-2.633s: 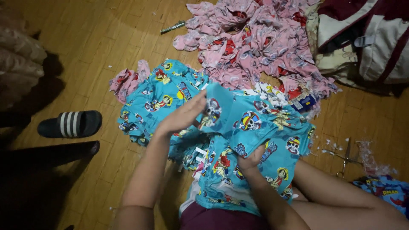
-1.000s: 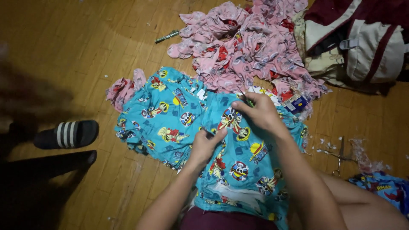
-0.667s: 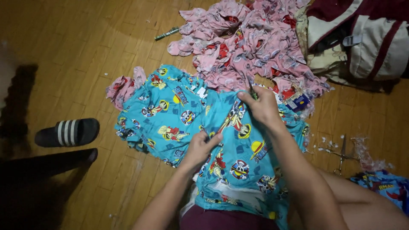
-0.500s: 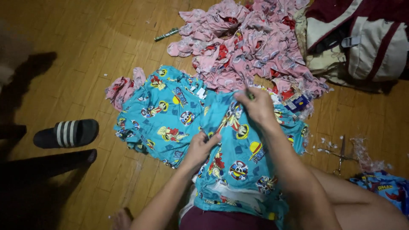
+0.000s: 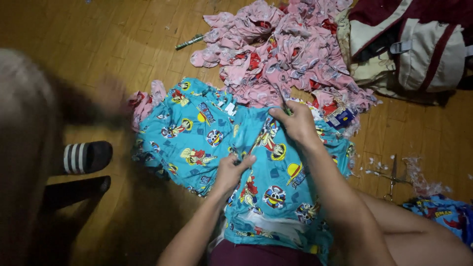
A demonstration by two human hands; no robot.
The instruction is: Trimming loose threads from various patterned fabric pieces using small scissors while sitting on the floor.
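Our right hand's [image 5: 297, 124] grip is pinched shut on the far fold of the blue printed garment [image 5: 231, 148], while our left hand [image 5: 232, 170] clamps its middle; the cloth lies spread on the wooden floor [image 5: 98, 44], both forearms reaching forward.
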